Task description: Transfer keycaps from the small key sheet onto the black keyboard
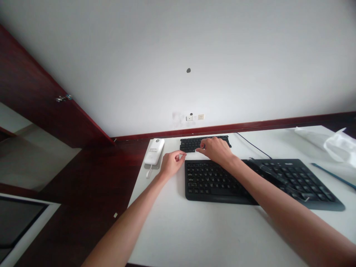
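A small, thin black keyboard (190, 144) lies near the far edge of the white table (167, 226). Over its right part is my right hand (216, 150), thumb and bent index finger apart; the other fingertips are hidden beneath the hand. My left hand (172, 163) is just off the small keyboard's near left corner, its thumb and index tips brought together in a pinch. Whatever may be between them is too small to make out. Closer to me lies a large black keyboard (211, 178), with my right forearm crossing above it.
A white power bank (154, 152) with a short strap lies at the left edge. A dark tool-like object (269, 174) rests on the large keyboard. At right are a blue-green rod (333, 175) and white plastic wrapping (333, 144). A black cable (254, 145) runs behind.
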`<act>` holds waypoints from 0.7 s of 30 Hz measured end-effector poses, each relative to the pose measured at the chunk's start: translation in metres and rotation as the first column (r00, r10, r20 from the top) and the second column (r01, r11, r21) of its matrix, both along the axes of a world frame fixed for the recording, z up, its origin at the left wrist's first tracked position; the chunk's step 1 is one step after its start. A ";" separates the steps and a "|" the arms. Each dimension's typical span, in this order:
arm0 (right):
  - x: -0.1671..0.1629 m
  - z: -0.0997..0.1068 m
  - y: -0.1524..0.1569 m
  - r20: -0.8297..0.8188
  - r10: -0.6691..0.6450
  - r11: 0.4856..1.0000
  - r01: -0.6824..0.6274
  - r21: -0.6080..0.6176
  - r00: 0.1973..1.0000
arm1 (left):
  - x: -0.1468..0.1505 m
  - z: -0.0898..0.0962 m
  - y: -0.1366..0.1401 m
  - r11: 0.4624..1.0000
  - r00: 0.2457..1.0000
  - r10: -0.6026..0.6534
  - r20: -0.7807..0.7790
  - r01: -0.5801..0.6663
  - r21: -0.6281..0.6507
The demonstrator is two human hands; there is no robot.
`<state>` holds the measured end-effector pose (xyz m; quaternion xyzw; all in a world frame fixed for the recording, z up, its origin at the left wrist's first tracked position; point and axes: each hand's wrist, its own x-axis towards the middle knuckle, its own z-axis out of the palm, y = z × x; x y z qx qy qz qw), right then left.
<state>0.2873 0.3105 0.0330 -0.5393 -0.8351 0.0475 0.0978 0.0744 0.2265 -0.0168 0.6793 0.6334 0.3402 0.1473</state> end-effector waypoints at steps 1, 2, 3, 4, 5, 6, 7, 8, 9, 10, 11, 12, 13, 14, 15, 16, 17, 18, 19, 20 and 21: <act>0.005 0.005 0.002 -0.011 -0.002 1.000 0.002 -0.004 1.000 | 0.002 0.001 -0.001 1.000 1.000 -0.015 0.010 0.015 0.013; 0.010 0.010 0.003 -0.022 -0.003 1.000 0.002 -0.012 1.000 | 0.004 0.001 -0.003 0.999 0.999 -0.029 0.018 0.028 0.023; 0.016 0.016 0.004 -0.033 0.000 1.000 -0.001 -0.020 0.999 | 0.006 0.001 -0.004 0.999 0.999 -0.039 0.024 0.038 0.032; 0.022 0.021 0.005 -0.044 0.002 1.000 -0.004 -0.028 0.999 | 0.008 0.002 -0.004 0.998 0.998 -0.048 0.028 0.047 0.039; 0.028 0.025 0.006 -0.053 0.002 0.999 -0.004 -0.035 0.999 | 0.009 0.002 -0.005 0.998 0.998 -0.055 0.031 0.053 0.045; 0.035 0.030 0.006 -0.060 -0.004 0.999 0.002 -0.040 0.998 | 0.011 0.003 -0.006 0.997 0.998 -0.062 0.032 0.060 0.049; 0.042 0.034 0.007 -0.067 -0.009 0.999 0.006 -0.042 0.998 | 0.012 0.003 -0.006 0.996 0.997 -0.068 0.029 0.067 0.054; 0.052 0.037 0.007 -0.073 0.000 0.999 -0.003 -0.045 0.997 | 0.012 0.004 -0.007 0.996 0.997 -0.074 0.023 0.073 0.059; 0.062 0.039 0.006 -0.084 0.025 0.998 -0.030 -0.054 0.996 | 0.013 0.004 -0.007 0.995 0.997 -0.082 0.013 0.081 0.064; 0.075 0.041 0.005 -0.099 0.066 0.995 -0.073 -0.073 0.993 | 0.013 0.005 -0.007 0.993 0.996 -0.090 0.002 0.090 0.070; 0.090 0.041 0.004 -0.122 0.121 0.986 -0.134 -0.103 0.985 | 0.014 0.006 -0.008 0.992 0.995 -0.098 -0.010 0.098 0.077; 0.106 0.041 0.001 -0.154 0.166 0.971 -0.189 -0.147 0.974 | 0.014 0.007 -0.008 0.991 0.994 -0.106 -0.023 0.107 0.084; 0.124 0.038 -0.003 -0.185 0.189 0.956 -0.223 -0.191 0.964 | 0.014 0.007 -0.009 0.989 0.993 -0.114 -0.035 0.117 0.091; 0.143 0.035 -0.007 -0.212 0.178 0.951 -0.224 -0.214 0.961 | 0.015 0.008 -0.009 0.987 0.991 -0.122 -0.046 0.126 0.101; 0.161 0.030 -0.013 -0.226 0.138 0.958 -0.188 -0.217 0.964 | 0.016 0.008 -0.010 0.984 0.990 -0.129 -0.055 0.135 0.113; 0.179 0.024 -0.019 -0.236 0.080 0.972 -0.128 -0.197 0.969 | 0.017 0.008 -0.010 0.982 0.989 -0.138 -0.062 0.144 0.125; 0.194 0.017 -0.026 -0.247 0.026 0.982 -0.072 -0.177 0.969 | 0.019 0.008 -0.010 0.978 0.986 -0.150 -0.070 0.158 0.138; 0.208 0.010 -0.033 -0.263 -0.020 0.990 -0.018 -0.142 0.965 | 0.021 0.008 -0.011 0.973 0.983 -0.164 -0.078 0.174 0.151; 0.218 0.003 -0.041 -0.273 -0.049 0.994 0.019 -0.112 0.961 | 0.023 0.008 -0.012 0.967 0.979 -0.181 -0.089 0.194 0.164; 0.226 -0.003 -0.047 -0.282 -0.067 0.996 0.046 -0.083 0.957 | 0.026 0.008 -0.013 0.959 0.974 -0.201 -0.104 0.217 0.180; 0.231 -0.009 -0.053 -0.290 -0.075 0.997 0.062 -0.054 0.954 | 0.029 0.008 -0.014 0.950 0.968 -0.221 -0.123 0.242 0.199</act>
